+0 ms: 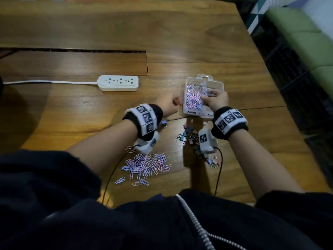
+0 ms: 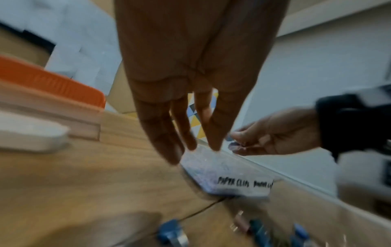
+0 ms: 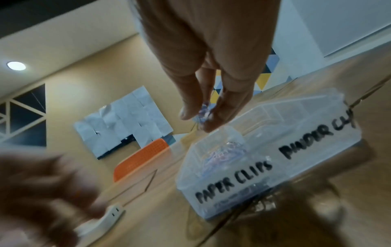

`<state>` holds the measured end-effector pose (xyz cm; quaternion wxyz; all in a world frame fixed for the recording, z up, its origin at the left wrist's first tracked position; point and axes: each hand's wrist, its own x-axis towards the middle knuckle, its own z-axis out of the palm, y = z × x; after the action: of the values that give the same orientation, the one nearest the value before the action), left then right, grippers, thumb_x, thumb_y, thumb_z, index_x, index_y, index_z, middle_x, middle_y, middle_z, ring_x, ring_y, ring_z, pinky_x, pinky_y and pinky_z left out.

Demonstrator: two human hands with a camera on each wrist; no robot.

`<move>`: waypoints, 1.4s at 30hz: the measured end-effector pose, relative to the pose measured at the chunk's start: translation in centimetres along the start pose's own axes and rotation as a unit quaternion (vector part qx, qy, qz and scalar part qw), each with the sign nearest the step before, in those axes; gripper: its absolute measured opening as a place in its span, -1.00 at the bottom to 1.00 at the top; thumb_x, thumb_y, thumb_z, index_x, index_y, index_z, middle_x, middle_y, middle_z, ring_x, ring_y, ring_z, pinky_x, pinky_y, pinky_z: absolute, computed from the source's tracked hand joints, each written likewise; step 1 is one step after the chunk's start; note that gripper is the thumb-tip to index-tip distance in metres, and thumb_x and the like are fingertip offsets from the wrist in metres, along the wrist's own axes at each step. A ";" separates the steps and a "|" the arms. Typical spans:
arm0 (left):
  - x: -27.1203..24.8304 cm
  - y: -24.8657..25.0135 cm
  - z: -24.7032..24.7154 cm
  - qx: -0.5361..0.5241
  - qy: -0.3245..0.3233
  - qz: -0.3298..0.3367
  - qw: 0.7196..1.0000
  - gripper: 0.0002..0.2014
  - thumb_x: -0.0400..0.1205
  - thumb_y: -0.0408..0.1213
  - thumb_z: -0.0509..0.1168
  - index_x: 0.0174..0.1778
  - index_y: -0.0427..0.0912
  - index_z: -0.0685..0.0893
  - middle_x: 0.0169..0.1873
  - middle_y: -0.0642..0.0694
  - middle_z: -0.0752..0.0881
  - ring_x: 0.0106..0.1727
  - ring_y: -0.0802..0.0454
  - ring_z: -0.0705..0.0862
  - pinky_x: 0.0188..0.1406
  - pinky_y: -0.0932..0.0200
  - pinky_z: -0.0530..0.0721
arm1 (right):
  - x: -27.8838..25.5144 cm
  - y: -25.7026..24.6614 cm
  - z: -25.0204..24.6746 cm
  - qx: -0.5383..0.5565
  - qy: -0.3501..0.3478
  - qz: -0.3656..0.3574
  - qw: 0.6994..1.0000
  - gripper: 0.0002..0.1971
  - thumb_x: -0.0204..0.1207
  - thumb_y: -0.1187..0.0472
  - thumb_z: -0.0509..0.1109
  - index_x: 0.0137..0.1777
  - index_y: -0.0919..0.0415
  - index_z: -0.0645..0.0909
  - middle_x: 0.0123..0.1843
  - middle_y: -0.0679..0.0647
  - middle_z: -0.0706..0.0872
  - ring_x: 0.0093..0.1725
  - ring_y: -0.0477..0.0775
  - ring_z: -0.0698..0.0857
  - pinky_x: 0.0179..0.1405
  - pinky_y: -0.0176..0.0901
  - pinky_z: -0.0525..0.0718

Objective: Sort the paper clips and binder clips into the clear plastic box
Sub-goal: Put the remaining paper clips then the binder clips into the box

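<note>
The clear plastic box (image 1: 215, 86) sits on the wooden table, labelled PAPER CLIPS and BINDER CLIPS on its near wall (image 3: 275, 160). Its left compartment holds pink and blue paper clips (image 1: 193, 100). My right hand (image 1: 213, 98) hovers over the box and pinches a small bunch of paper clips (image 3: 204, 111) between thumb and fingers. My left hand (image 1: 169, 104) is just left of the box with fingers straight and empty (image 2: 186, 142). A loose pile of paper clips (image 1: 146, 164) lies near me, and a heap of binder clips (image 1: 191, 138) lies to its right.
A white power strip (image 1: 118, 83) with its cord lies left of the box. One blue binder clip (image 1: 164, 123) sits alone by my left wrist. The table's right edge (image 1: 281, 91) is close to the box. Thin black cables (image 1: 219, 170) run from both wrists.
</note>
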<state>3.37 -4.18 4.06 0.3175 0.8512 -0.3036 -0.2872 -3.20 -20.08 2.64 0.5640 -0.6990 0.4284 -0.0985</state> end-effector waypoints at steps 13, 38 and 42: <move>-11.7 -10.1 -0.1 0.290 -0.197 -0.109 0.930 0.00 0.31 -0.16 0.55 0.60 -0.02 0.10 0.51 -0.10 0.20 0.49 -0.09 0.22 0.44 -0.01 0.39 | -9.1 3.1 2.4 -0.225 -0.191 -0.122 0.947 -0.68 0.44 0.32 0.40 0.20 0.28 0.53 0.14 0.24 0.64 0.00 0.04 0.59 0.00 -0.18 0.67; -14.8 -8.8 4.9 0.275 -0.075 -0.018 0.958 -0.70 0.68 -0.28 0.11 0.30 -0.07 0.59 0.14 -0.15 0.59 0.21 -0.11 0.52 0.19 0.03 0.55 | -15.3 9.5 8.3 -0.434 -0.297 -0.259 0.810 -0.51 0.42 0.27 0.39 0.37 0.11 0.44 0.31 0.20 0.40 0.27 0.19 0.36 0.33 0.03 0.42; -14.7 -8.8 3.8 0.202 -0.070 -0.057 0.975 -0.72 0.64 -0.30 0.20 0.25 -0.09 0.65 0.14 -0.13 0.66 0.18 -0.07 0.61 0.17 0.12 0.56 | -14.8 8.9 8.0 -0.427 -0.327 -0.247 0.806 -0.62 0.45 0.26 0.37 0.28 0.19 0.52 0.27 0.20 0.44 0.26 0.16 0.41 0.33 -0.01 0.43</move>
<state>-5.85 10.13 -0.31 0.1002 0.8914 -0.3276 -0.2967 -11.64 -3.86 -2.74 0.2722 -0.9423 0.0304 0.1926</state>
